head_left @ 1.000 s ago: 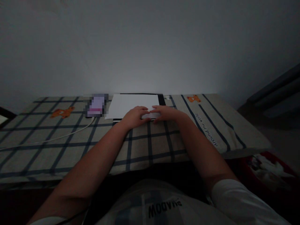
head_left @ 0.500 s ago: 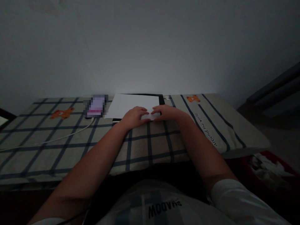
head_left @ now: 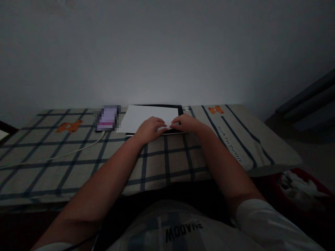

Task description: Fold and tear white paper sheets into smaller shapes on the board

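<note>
A white sheet of paper (head_left: 146,116) lies across a black, flat, folder-like thing (head_left: 181,111) that has a row of small pale dots at its far right corner. At the near right part of the sheet, my left hand (head_left: 151,130) is closed, with thumb and fingers pinching the paper. Facing it, my right hand (head_left: 185,123) also pinches the paper, its fingertips just short of the left ones. Between the fingertips the paper looks bent, but the exact shape is partly hidden by my fingers.
Left of the paper lies a phone (head_left: 107,118) with a blurred screen and a white cable (head_left: 78,150). Everything rests on a checked tablecloth (head_left: 154,160) against a wall (head_left: 167,59). A small white scrap (head_left: 186,109) lies behind my right hand. Below right stands a red container (head_left: 321,183) with crumpled white stuff.
Both hands have shifted slightly away from me, and the pinched white part of the paper has moved up with them. More of the black edge shows beneath my fingers.
</note>
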